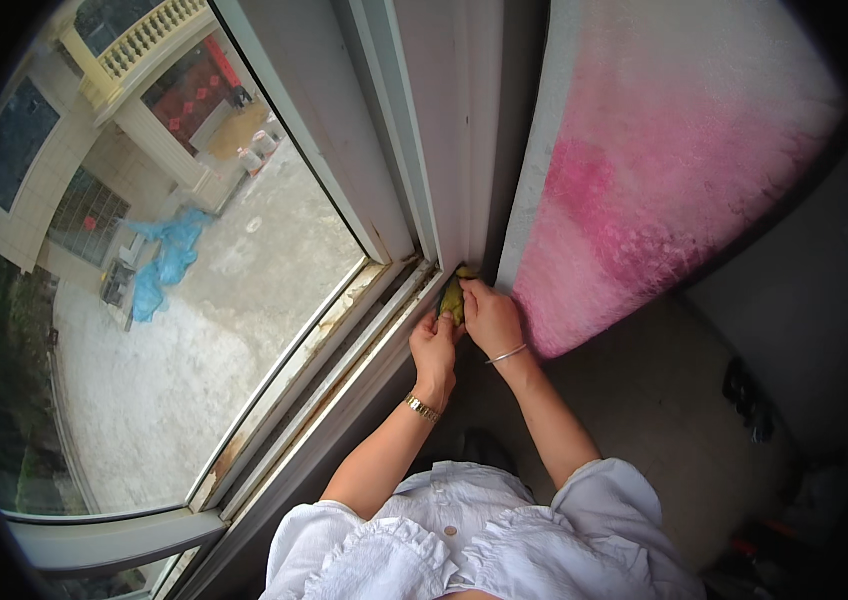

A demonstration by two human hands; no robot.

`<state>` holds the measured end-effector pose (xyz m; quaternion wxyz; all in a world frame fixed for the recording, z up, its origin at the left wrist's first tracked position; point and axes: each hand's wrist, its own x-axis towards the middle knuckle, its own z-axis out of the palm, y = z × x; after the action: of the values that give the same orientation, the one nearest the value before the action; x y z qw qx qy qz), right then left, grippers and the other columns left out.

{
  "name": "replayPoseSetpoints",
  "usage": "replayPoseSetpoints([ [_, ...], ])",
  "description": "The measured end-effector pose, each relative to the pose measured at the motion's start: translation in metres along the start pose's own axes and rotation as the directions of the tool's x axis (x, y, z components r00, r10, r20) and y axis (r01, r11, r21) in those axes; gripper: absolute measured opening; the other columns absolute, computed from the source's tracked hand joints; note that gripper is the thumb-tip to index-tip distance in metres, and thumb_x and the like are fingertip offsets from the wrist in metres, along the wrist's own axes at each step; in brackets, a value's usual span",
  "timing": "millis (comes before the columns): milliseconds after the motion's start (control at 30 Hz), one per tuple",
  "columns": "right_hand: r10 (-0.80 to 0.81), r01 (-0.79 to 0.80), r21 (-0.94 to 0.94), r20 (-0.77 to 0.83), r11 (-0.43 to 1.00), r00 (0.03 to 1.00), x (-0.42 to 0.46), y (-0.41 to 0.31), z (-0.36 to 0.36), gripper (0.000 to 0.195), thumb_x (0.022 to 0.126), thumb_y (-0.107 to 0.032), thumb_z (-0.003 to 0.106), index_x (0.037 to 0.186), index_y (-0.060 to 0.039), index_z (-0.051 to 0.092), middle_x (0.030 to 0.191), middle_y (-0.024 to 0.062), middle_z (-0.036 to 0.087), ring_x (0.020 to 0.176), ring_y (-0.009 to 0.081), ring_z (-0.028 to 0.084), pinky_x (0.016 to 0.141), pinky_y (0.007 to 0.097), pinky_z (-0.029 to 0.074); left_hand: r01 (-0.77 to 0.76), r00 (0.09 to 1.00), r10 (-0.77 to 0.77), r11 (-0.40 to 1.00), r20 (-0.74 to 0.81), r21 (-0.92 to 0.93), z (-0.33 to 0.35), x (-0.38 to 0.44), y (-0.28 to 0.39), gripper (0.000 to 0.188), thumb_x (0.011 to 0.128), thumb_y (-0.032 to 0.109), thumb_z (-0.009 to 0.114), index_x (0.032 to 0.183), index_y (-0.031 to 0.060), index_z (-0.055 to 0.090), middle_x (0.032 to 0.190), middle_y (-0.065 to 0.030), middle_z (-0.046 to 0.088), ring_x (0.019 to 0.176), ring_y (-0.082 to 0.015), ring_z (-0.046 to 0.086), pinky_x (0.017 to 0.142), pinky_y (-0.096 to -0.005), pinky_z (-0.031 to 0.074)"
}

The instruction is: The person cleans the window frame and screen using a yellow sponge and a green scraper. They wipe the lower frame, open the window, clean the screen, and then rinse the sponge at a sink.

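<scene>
A yellow-green cloth with a dark edge is bunched between my two hands, close to the corner where the window's bottom track meets its side frame. My left hand pinches the lower end of the cloth between thumb and fingers. On the upper part, my right hand has its fingers closed, with the back of the hand beside the pink bed cover. The white sliding-window track runs diagonally below the glass, with brown dirt along its grooves. The upright window frame rises just beyond the cloth.
A pink and white fluffy cover on a raised padded piece stands close on the right. Dark footwear lies on the floor. Through the glass show a concrete yard, a blue plastic sheet and a building.
</scene>
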<state>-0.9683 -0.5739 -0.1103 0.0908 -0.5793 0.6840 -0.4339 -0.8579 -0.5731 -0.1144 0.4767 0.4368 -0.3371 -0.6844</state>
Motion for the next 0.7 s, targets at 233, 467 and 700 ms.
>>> replayPoseSetpoints([
  [233,-0.062,0.059,0.139,0.021,0.989,0.998,-0.045,-0.034,0.012,0.017,0.090,-0.010,0.057,0.104,-0.0069,0.064,0.092,0.0166,0.068,0.081,0.0366,0.066,0.068,0.0433,0.055,0.095,0.993,-0.093,0.995,-0.077,0.028,-0.052,-0.044,0.011,0.022,0.099,0.014,0.054,0.114,-0.0002,0.058,0.097,-0.0019,0.064,0.084,-0.0090,0.060,0.077,-0.0261,0.054],
  [467,0.008,-0.002,0.036,-0.170,0.999,0.985,0.002,0.003,0.007,0.014,0.091,-0.007,0.055,0.101,-0.0019,0.063,0.088,0.0209,0.067,0.081,0.0392,0.065,0.068,0.0438,0.054,0.026,1.000,-0.026,1.000,-0.013,0.009,0.015,0.016,-0.019,0.023,0.099,0.012,0.053,0.113,-0.0035,0.061,0.096,-0.0020,0.066,0.078,-0.0062,0.056,0.070,-0.0221,0.046],
  [700,0.115,-0.074,0.188,-0.218,0.979,0.969,-0.010,0.022,0.008,0.017,0.092,-0.010,0.055,0.105,-0.0030,0.063,0.091,0.0230,0.067,0.082,0.0404,0.066,0.067,0.0444,0.054,0.016,0.999,-0.018,0.998,0.030,0.057,0.020,0.013,-0.025,0.020,0.099,0.015,0.053,0.108,-0.0004,0.062,0.097,-0.0033,0.067,0.080,-0.0079,0.059,0.070,-0.0229,0.046],
])
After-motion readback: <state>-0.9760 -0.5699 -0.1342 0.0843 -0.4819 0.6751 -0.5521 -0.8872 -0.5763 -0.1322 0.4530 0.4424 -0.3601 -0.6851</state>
